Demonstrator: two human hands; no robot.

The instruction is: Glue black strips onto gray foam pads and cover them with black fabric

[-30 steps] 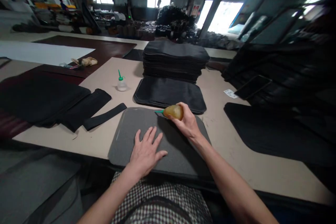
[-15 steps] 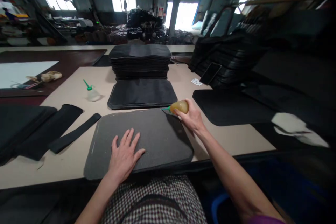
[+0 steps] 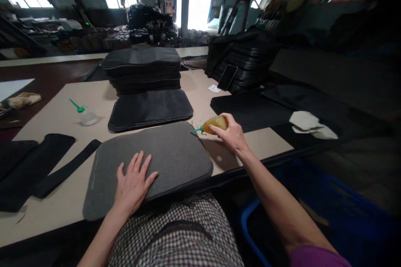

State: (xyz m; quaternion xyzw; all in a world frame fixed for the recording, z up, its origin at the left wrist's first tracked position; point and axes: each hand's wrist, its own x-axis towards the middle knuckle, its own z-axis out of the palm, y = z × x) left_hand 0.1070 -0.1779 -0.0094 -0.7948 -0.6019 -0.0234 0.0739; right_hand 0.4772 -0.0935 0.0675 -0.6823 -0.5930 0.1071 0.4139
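Observation:
A grey felt panel with rounded corners lies at the table's near edge. My left hand rests flat on its near left part, fingers spread. My right hand is closed round a small amber squeeze bottle with a green nozzle. The nozzle tip sits at the panel's far right corner. Behind the panel lies a black panel, and behind that a tall stack of black panels.
A clear squeeze bottle with a green nozzle lies left on the tan table. Black strips lie at the left. A phone leans on another black stack. A white cloth lies right. A blue bin stands below.
My view has swung to the right. My right hand with the amber bottle has travelled along the panel's far edge to its right corner. My left hand stays flat on the panel.

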